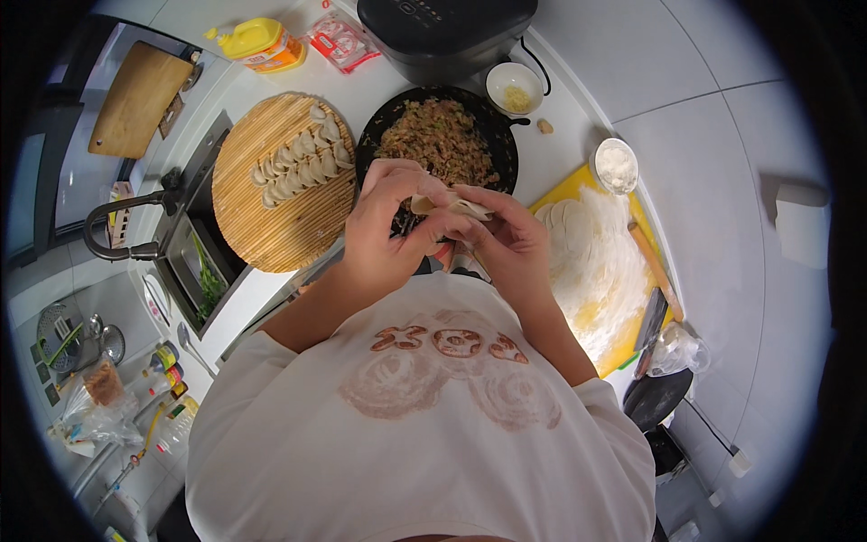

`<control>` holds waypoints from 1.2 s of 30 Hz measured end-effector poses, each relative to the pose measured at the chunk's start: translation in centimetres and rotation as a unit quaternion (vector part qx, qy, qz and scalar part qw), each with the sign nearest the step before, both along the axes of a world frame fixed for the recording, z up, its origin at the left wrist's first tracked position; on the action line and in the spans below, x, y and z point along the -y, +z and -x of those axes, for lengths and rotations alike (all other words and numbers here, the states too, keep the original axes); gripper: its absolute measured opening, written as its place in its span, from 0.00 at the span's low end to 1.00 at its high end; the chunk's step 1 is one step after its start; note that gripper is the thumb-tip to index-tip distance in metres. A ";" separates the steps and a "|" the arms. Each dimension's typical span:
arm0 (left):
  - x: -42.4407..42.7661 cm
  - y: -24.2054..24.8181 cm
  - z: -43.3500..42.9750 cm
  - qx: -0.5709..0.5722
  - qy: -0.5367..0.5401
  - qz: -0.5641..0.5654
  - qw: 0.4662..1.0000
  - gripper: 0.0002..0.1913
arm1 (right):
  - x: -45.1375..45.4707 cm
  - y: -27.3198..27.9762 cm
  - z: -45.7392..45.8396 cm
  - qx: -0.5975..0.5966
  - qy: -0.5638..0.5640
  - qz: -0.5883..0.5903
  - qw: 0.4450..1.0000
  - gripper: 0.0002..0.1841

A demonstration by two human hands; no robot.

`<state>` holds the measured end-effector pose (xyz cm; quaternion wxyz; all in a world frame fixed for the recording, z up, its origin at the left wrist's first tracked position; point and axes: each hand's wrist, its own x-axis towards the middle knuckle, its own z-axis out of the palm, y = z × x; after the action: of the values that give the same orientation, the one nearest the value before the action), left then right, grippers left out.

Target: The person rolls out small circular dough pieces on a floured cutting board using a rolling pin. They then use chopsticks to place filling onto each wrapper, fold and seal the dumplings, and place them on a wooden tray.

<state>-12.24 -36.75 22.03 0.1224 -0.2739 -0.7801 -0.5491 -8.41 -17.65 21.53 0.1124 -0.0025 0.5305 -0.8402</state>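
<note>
Between my two hands is a folded dumpling wrapper (467, 209), pale and pinched at its edge. My left hand (399, 217) grips its left side with thumb and fingers. From the right, my right hand (511, 234) pinches the other end. Whether filling lies inside the dough cannot be seen. Just beyond the hands a black pan (504, 129) holds minced filling (440, 139), partly hidden by my fingers. To the left, folded dumplings (305, 159) stand in rows on a round slatted board (237, 203).
A floured yellow cutting board (586, 179) at right bears dough wrappers (559, 223), a rolling pin (653, 271) and a bowl of flour (615, 166). A white bowl (498, 81) and a black appliance (447, 34) stand behind the pan. A sink (183, 264) with a faucet (112, 223) lies left.
</note>
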 end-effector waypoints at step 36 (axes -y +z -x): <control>-3.1 2.7 -3.0 0.497 -0.051 -0.164 0.850 0.27 | -0.5 1.4 0.5 -0.145 0.031 -0.208 0.967 0.27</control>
<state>-9.22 -33.63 24.69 -0.2665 0.0207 -0.6202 -0.7375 -8.89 -17.10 22.93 0.0585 -0.1179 0.7042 -0.6977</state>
